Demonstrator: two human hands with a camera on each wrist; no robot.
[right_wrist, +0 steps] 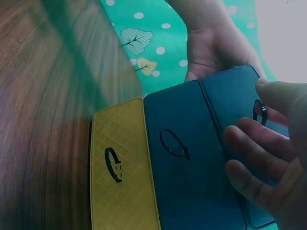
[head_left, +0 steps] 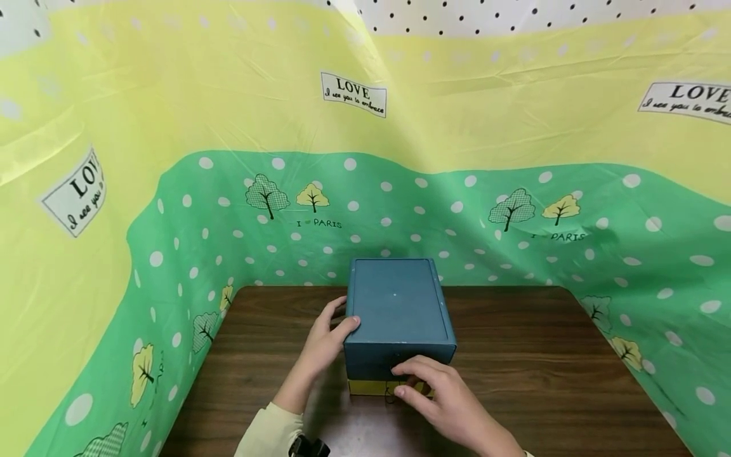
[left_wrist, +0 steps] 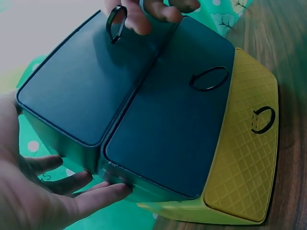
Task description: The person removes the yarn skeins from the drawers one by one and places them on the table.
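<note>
A small box of stacked drawers (head_left: pixel 394 304) stands on the table, two dark blue fronts above a yellow quilted one. Each front carries a black loop pull. On the box's left side lies my left hand (head_left: pixel 322 343), thumb on the top edge and fingers fairly straight along the side wall. My right hand (head_left: pixel 442 397) is at the front, its thumb and forefinger around the top drawer's loop (right_wrist: pixel 259 112), seeming to pinch it; the exact contact is partly hidden. Below hang the middle drawer's loop (left_wrist: pixel 208 79) and the yellow drawer's loop (left_wrist: pixel 265 120).
The brown wood-grain table (head_left: pixel 531 381) extends on both sides of the box. A green and yellow printed cloth (head_left: pixel 422 209) hangs behind the table and around its sides. A black device (head_left: pixel 308 446) sits at my left wrist.
</note>
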